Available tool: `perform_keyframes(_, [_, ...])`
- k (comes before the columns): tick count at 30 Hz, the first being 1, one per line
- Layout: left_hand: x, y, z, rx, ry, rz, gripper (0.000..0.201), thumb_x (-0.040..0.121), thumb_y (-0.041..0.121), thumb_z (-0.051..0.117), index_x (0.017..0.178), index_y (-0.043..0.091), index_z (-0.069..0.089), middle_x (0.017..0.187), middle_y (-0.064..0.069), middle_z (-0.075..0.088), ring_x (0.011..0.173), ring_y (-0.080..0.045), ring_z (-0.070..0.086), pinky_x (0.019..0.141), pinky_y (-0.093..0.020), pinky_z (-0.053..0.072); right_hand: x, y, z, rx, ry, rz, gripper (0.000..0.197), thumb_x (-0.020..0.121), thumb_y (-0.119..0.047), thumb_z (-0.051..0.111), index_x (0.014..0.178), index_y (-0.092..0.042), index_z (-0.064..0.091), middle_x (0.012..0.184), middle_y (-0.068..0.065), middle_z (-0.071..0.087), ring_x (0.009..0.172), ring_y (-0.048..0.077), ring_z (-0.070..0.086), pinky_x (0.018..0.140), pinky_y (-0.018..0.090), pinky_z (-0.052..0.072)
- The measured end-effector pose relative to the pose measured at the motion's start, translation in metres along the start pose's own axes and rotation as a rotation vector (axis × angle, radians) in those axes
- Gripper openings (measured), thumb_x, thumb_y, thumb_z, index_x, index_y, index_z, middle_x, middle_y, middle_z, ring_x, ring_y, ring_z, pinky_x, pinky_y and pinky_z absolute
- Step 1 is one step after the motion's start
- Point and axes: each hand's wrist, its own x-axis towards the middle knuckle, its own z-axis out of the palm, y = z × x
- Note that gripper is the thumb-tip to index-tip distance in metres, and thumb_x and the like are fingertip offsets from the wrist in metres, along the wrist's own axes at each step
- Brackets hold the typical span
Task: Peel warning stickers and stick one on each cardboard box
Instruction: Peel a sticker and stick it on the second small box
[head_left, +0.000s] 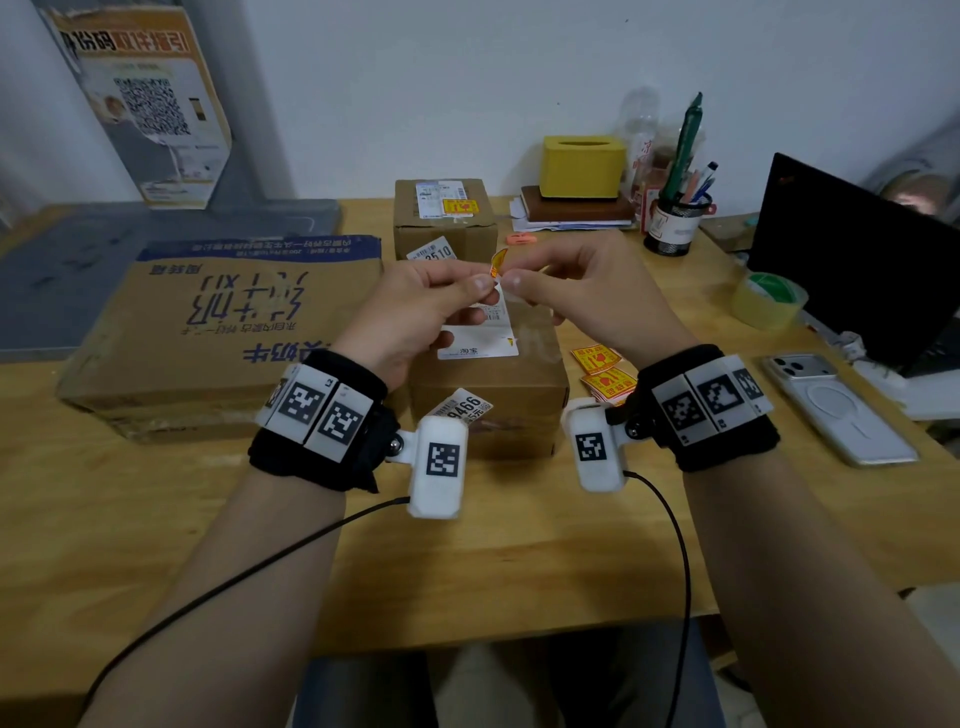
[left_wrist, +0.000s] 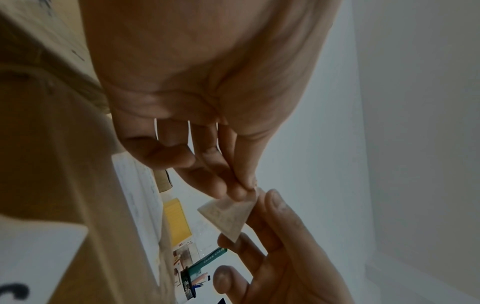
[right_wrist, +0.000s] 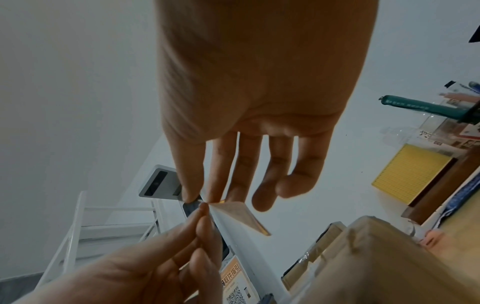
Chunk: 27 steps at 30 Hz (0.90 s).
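Note:
Both hands are raised over the near cardboard box (head_left: 488, 400) and pinch one warning sticker (head_left: 500, 261) between them. Its orange-yellow face curls up between the thumbs. My left hand (head_left: 480, 285) pinches one corner; the left wrist view shows the sticker's pale back (left_wrist: 228, 214) below my left hand (left_wrist: 244, 190). My right hand (head_left: 513, 280) pinches the same corner with thumb and forefinger, seen as my right hand (right_wrist: 198, 199) beside the sticker (right_wrist: 239, 214). A far box (head_left: 444, 228) carries a warning sticker (head_left: 460, 207). A large flat box (head_left: 208, 332) lies at the left. Loose stickers (head_left: 597, 359) lie right of the near box.
On the wooden table (head_left: 519, 571), a phone (head_left: 836, 410), a tape roll (head_left: 769, 301) and a black laptop (head_left: 852, 260) sit at the right. A pen cup (head_left: 675, 223) and a yellow tissue box (head_left: 582, 166) stand at the back.

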Motion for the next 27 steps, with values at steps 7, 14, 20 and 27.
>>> perform_keyframes(7, [0.004,0.003,0.012,0.036,-0.043,0.012,0.009,0.094,0.022,0.067,0.099,0.026,0.074,0.084,0.009,0.077,0.073,-0.006,0.066,0.062,-0.025,0.042,-0.003,0.006,-0.009,0.021,0.019,0.019,0.008,0.092,-0.021,0.075,0.087,-0.020,0.081,0.083,0.020,0.074,0.070,0.018,0.062,0.056,0.030,0.048])
perform_keyframes(14, [0.008,0.008,0.025,0.101,-0.065,-0.010,0.009,0.095,0.022,0.066,0.096,0.026,0.075,0.083,0.009,0.076,0.075,-0.008,0.066,0.063,-0.025,0.042,-0.005,0.012,-0.018,0.028,0.070,0.064,0.015,0.091,-0.016,0.075,0.087,-0.002,0.078,0.084,0.025,0.073,0.066,0.018,0.062,0.052,0.031,0.047])
perform_keyframes(20, [0.008,0.009,0.031,0.113,-0.021,-0.057,0.016,0.097,0.017,0.061,0.089,0.023,0.074,0.077,0.010,0.072,0.069,-0.004,0.067,0.059,-0.023,0.041,-0.004,0.019,-0.025,0.022,0.197,0.132,0.013,0.093,-0.016,0.071,0.080,-0.015,0.074,0.076,0.004,0.071,0.062,0.010,0.064,0.051,0.028,0.049])
perform_keyframes(27, [0.009,0.022,0.041,0.112,0.029,0.000,0.016,0.092,0.035,0.069,0.097,0.024,0.079,0.091,0.008,0.079,0.076,-0.008,0.073,0.061,-0.025,0.046,-0.006,0.016,-0.025,-0.018,0.144,0.056,0.009,0.090,-0.014,0.076,0.082,-0.012,0.077,0.067,-0.017,0.067,0.061,-0.011,0.059,0.052,0.010,0.041])
